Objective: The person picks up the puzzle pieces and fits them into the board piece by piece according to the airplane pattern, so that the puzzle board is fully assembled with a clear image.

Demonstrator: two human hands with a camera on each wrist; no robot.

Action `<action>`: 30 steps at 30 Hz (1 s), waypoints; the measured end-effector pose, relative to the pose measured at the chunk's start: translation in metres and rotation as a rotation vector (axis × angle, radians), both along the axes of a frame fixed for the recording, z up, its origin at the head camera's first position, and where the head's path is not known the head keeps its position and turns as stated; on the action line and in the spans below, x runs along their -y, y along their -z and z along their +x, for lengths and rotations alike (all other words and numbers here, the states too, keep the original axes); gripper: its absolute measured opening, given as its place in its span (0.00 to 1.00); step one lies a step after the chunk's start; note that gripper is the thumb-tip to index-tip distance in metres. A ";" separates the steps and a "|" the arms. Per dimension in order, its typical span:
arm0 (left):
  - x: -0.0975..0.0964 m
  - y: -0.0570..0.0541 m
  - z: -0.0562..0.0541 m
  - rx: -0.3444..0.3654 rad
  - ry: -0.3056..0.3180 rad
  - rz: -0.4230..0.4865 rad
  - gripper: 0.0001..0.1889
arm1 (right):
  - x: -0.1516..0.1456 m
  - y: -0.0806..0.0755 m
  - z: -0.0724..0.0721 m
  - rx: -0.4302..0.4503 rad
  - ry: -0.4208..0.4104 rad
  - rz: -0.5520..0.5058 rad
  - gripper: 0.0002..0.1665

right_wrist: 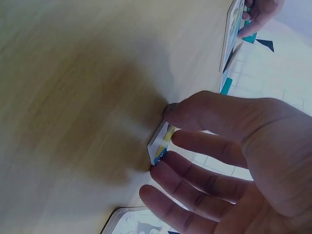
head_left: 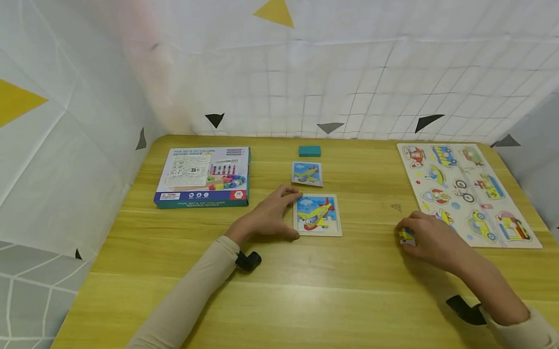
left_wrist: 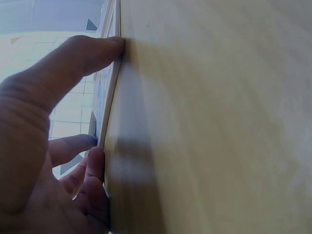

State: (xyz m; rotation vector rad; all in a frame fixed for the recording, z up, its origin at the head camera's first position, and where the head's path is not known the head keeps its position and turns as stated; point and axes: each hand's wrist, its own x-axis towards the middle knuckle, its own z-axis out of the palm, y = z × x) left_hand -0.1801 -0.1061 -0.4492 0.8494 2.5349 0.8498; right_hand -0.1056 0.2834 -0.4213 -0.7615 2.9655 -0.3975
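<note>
A square wooden-framed airplane jigsaw puzzle (head_left: pixel 317 215) lies flat on the table, with a pale strip along its lower right. My left hand (head_left: pixel 273 213) is at its left edge, thumb by the lower corner and index finger by the upper one; the left wrist view shows the thumb touching the frame's side (left_wrist: pixel 113 80). Well to the right, my right hand (head_left: pixel 432 241) pinches a small puzzle piece (right_wrist: pixel 161 142) with yellow and blue print between thumb and fingers, close over the tabletop. Behind the framed puzzle lies a picture card (head_left: pixel 307 173) with a similar airplane.
A boxed bead set (head_left: pixel 205 177) stands at the back left. A small teal block (head_left: pixel 309 151) sits behind the card. At the right lies a vehicle peg board (head_left: pixel 465 193), its left edge close by my right hand. White sheeting (head_left: pixel 258 83) rises behind the table.
</note>
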 end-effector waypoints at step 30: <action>-0.001 -0.002 0.001 0.009 -0.009 0.007 0.55 | 0.002 0.000 -0.003 -0.064 -0.005 -0.061 0.14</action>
